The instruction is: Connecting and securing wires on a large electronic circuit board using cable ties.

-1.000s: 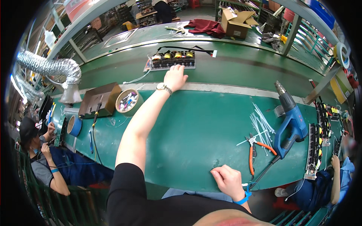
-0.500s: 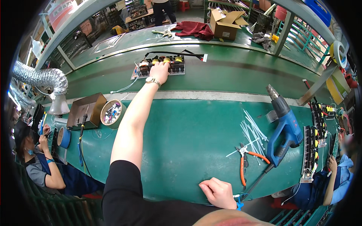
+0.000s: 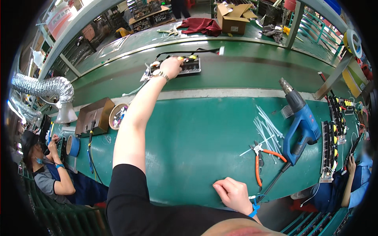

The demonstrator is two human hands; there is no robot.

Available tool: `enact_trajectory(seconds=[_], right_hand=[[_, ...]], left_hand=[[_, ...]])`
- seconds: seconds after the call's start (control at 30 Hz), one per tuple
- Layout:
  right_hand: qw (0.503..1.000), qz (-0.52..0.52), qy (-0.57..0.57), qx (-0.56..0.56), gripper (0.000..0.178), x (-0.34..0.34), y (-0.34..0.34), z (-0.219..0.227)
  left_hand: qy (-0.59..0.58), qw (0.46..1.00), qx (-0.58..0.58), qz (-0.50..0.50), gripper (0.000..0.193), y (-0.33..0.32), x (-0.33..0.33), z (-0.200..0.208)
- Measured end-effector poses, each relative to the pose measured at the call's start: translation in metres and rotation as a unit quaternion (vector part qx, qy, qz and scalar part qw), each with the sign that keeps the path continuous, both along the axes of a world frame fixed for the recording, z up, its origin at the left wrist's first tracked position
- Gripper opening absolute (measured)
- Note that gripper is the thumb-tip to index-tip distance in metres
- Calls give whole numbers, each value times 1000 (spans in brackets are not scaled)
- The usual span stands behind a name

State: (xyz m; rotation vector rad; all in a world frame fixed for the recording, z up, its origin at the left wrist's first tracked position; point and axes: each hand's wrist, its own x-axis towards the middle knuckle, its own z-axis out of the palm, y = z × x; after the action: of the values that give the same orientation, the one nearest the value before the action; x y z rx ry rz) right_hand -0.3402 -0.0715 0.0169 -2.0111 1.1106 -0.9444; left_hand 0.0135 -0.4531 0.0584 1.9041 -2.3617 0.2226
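My left arm reaches across the bench to a circuit board (image 3: 191, 67) with black parts and yellow coils, lying on the green strip beyond the bench. My left hand (image 3: 171, 67) is closed over its middle, its fingertips partly hidden among the parts. White wires (image 3: 134, 90) trail from the board's left end, and a black cable (image 3: 189, 52) with a white tag runs behind it. My right hand (image 3: 234, 195) rests at the bench's near edge, fingers curled, nothing visible in it. Nearest to it are orange-handled cutters (image 3: 258, 167) and a blue heat gun (image 3: 303, 129).
White cable ties (image 3: 267, 129) lie beside the heat gun. At the left stand a metal box (image 3: 103, 118), a tub of small parts (image 3: 114, 122) and a tape roll (image 3: 73, 145). A silver duct (image 3: 43, 86) hangs there. Co-workers sit at both sides; more boards (image 3: 328, 151) lie right.
My left hand and the board have shifted slightly right and away, with the black cable. My right hand stays curled at the near edge. The whole view has tilted a little.
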Motion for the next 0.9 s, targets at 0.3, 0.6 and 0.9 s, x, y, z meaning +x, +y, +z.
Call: enact_trajectory(seconds=[0.3,0.6,0.9], right_hand=[[1000,-6,-4,-10,8,6,-9,0],[999,-11,14,-31,9,6,-6,-4],[988,56,-28,-141,5,-14,8,-4]], left_hand=[[37,979,82,-182,23,60,-42,51],[58,923,44,-379,17,185,-59,52],[56,917,8,-395,27,280,-30,6]])
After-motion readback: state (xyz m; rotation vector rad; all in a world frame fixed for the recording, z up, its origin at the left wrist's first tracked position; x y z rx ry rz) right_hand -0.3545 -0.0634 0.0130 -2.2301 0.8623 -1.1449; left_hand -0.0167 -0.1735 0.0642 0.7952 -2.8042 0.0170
